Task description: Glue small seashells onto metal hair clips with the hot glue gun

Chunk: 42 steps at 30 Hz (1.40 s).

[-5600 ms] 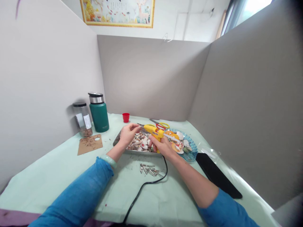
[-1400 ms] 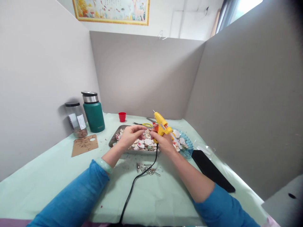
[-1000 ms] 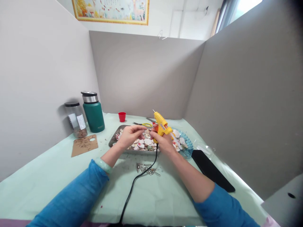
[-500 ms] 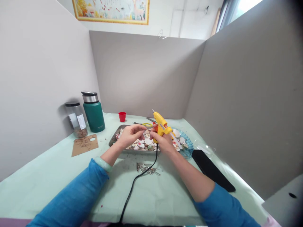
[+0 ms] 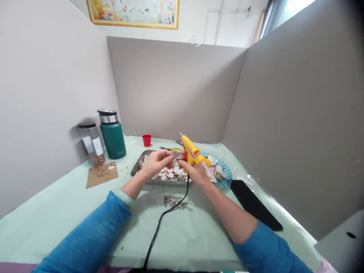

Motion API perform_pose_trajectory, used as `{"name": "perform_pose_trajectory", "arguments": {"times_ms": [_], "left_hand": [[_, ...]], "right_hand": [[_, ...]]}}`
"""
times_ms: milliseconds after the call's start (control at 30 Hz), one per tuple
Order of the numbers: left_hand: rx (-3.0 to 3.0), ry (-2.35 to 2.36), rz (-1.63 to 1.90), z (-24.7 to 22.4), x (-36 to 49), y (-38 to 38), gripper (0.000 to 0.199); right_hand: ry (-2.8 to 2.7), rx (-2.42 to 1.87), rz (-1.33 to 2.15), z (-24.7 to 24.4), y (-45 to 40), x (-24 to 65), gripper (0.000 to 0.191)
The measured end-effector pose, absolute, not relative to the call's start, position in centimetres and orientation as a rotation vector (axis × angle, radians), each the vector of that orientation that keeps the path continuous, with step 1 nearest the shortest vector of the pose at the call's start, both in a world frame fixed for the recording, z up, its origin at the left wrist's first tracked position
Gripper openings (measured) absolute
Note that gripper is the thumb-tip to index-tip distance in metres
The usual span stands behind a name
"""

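Note:
My right hand (image 5: 196, 172) is wrapped round a yellow glue gun (image 5: 191, 148), whose nozzle points up and away to the left. A clear glue stick sticks out of its back end. My left hand (image 5: 157, 163) is pinched at the fingertips, close to the right fingertips; whatever is between them is too small to name. Both hands are over a metal tray (image 5: 136, 167) of shells. Behind the right hand, a blue scalloped plate (image 5: 226, 170) holds more shells. Metal clips (image 5: 178, 203) lie in a pile nearer me.
A green bottle (image 5: 113, 138), a clear jar (image 5: 92, 146) and a brown card (image 5: 101, 175) stand or lie at left. Behind the tray are a red cup (image 5: 146, 140) and yellow-handled scissors (image 5: 176, 149). A black case (image 5: 256, 204) lies right; the cord (image 5: 162, 220) crosses the front.
The glue gun has shifted slightly left and tilted more in my right hand. My right fingertips have come a little nearer to the left ones. The left hand has barely moved.

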<state>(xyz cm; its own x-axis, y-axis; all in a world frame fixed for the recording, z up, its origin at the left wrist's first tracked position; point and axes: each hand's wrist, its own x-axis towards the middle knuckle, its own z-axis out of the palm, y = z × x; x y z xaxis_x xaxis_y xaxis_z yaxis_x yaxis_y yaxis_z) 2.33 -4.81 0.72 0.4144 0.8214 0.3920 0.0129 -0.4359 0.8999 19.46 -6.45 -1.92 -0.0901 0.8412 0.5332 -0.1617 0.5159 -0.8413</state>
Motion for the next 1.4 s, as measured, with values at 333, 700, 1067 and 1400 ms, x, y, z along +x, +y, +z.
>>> {"name": "perform_pose_trajectory", "arguments": {"times_ms": [333,700,1067,1400], "left_hand": [[1.760,0.735,1.128,0.85,2.50,-4.84,0.026],[1.790,0.741,1.106,0.57,2.19,-4.42,0.025],[1.816,0.697,1.122,0.63,2.05,-4.29,0.025],[1.826,0.720,1.083,0.91,1.98,-4.52,0.018]], "right_hand": [[-1.417,-0.646,0.913,-2.10,-6.32,19.41,0.031],[-1.409,-0.671,0.883,-1.79,-6.81,19.38,0.032],[-1.396,-0.682,0.895,-1.59,-6.92,19.29,0.033],[-1.405,-0.674,0.874,-1.43,-7.06,19.44,0.032]]}}
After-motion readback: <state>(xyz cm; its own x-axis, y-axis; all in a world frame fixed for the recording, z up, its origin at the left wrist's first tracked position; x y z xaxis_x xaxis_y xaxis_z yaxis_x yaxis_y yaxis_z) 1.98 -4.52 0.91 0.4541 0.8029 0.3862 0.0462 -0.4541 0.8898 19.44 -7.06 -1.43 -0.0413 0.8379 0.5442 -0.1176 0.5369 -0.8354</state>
